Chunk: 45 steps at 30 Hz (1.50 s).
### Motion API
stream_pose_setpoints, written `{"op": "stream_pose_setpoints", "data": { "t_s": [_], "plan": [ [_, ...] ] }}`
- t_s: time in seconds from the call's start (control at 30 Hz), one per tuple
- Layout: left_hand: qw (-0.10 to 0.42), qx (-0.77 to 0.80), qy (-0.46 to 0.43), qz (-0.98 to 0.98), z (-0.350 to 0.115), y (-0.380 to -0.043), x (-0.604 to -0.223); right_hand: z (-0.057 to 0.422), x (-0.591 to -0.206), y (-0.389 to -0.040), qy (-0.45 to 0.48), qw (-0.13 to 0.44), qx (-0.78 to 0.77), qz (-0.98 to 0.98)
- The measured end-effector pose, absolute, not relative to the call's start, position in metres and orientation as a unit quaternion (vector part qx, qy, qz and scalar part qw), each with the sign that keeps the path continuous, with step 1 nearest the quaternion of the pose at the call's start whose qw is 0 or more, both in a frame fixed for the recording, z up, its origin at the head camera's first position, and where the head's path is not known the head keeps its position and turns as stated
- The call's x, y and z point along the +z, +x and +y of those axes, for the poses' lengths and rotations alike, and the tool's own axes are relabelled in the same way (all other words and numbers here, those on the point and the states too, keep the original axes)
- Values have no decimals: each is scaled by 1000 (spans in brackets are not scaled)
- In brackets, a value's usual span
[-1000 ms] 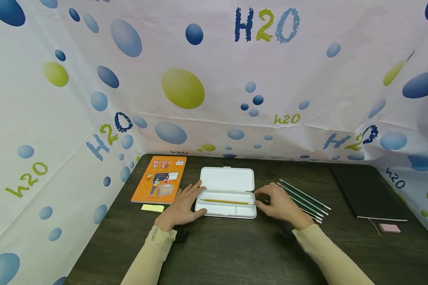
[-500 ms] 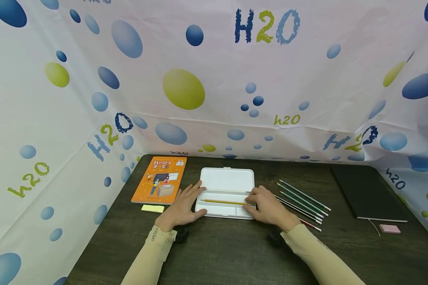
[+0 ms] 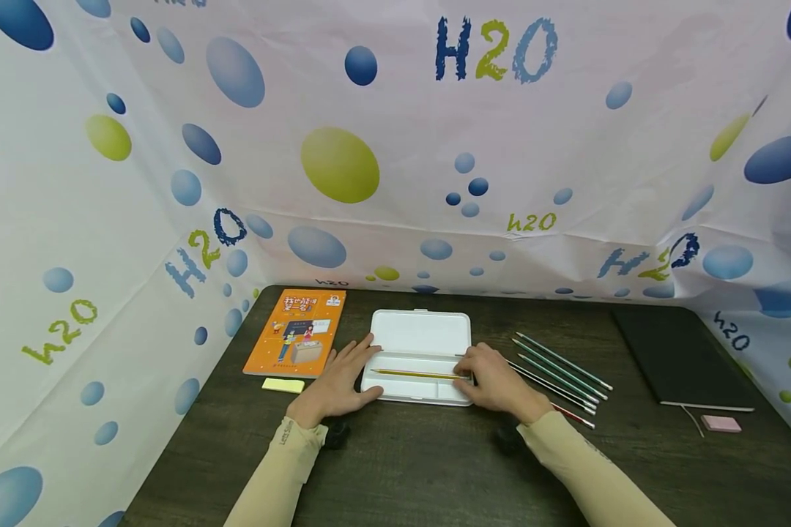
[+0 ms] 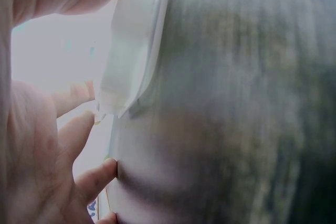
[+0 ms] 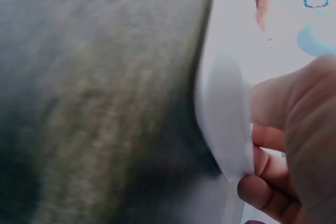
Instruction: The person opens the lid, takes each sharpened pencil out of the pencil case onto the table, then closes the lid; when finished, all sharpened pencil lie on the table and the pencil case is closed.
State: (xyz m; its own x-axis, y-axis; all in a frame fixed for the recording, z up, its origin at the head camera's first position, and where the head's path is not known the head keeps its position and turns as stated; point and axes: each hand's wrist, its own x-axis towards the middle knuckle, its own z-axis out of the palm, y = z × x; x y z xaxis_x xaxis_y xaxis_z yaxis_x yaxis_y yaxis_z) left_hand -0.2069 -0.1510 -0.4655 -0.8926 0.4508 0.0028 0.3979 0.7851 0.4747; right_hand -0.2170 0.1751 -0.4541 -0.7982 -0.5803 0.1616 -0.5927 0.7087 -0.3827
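Note:
A white pencil case [image 3: 422, 331] lies with its lid folded back. Along its inside runs a yellow pencil [image 3: 411, 373]. My left hand [image 3: 336, 384] touches the case's left end with fingers spread, the thumb at the front corner. The left wrist view shows these straight fingers beside the white case wall [image 4: 128, 51]. At the other end, my right hand [image 3: 497, 380] reaches over the rim with bent fingers, covering the pencil's end. Its fingertips press close to the case end [image 5: 226, 114] in the right wrist view; whether they pinch the pencil or the case is hidden.
Several green and dark pencils [image 3: 560, 362] lie right of the case, with a red pencil [image 3: 573, 416] nearer. Far right are a black notebook [image 3: 682, 355] and a pink eraser [image 3: 721, 424]. An orange book [image 3: 296, 333] and yellow sticky notes [image 3: 283, 386] lie left.
My right hand has moved left from beside the case onto its right end, covering the yellow pencil's end, then stayed. The left hand and the case have kept their places.

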Motion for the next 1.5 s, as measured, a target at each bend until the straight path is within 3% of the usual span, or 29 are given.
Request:
{"op": "stream_pose_setpoints", "data": {
  "t_s": [0.73,1.07,1.5],
  "plan": [
    [59,239,226,943,-150,-207,-466,177,-446,-225,301,-67,275,-911],
    [51,243,231,941,-150,-205,-464,180,-448,-224,291,-56,306,-905],
    [49,241,229,942,-152,-206,-467,189,-453,-219,271,12,355,-894]
  ]
}}
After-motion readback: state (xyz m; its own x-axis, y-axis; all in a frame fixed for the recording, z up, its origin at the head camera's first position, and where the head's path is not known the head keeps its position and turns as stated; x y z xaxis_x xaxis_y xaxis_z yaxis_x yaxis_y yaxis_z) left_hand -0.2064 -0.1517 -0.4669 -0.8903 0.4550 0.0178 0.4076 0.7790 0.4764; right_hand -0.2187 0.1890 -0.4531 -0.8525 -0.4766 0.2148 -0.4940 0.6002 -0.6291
